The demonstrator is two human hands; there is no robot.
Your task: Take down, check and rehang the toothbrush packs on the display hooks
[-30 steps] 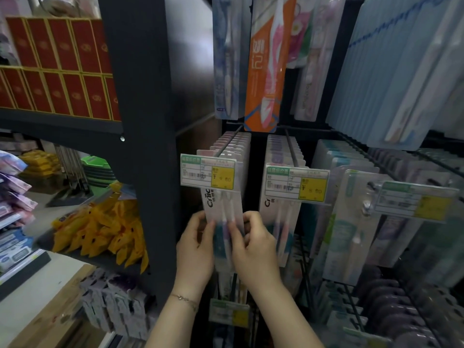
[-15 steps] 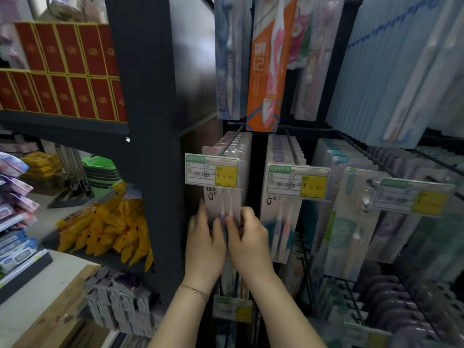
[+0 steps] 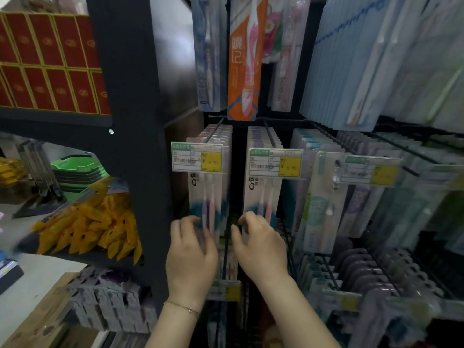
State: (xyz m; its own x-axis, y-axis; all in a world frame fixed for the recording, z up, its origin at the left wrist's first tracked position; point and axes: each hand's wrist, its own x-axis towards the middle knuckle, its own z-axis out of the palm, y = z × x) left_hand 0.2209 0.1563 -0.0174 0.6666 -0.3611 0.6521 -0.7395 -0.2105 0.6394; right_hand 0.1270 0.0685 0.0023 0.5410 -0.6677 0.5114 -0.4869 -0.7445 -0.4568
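My left hand (image 3: 192,252) is up against the bottom of the left pack (image 3: 208,194), palm toward it. The fingers (image 3: 190,221) are bent, and the thumb sits close beside them, so the gap is narrow. They overlap the pack's lower end. The picture is blurred there, and I cannot tell whether I grip the pack or only touch it. A thin bracelet (image 3: 183,307) lies on that wrist.

My right hand (image 3: 262,247) is just beside it, at the lower left corner of the right pack (image 3: 265,194). Its fingers are curled at the pack's edge. The thumb (image 3: 236,231) stands a little apart, in the dark gap between the two rows. Whether it pinches the edge, I cannot tell.

Both packs hang at the front of their rows, each on its own hook (image 3: 215,131), with more packs behind. Each is upright, long axis vertical, printed face toward me. The brushes inside stand with heads up and handles down. A price tag (image 3: 197,156) covers the top of the left pack, and a second tag (image 3: 275,162) covers the top of the right one. The left row hangs just beside a dark post (image 3: 130,121).
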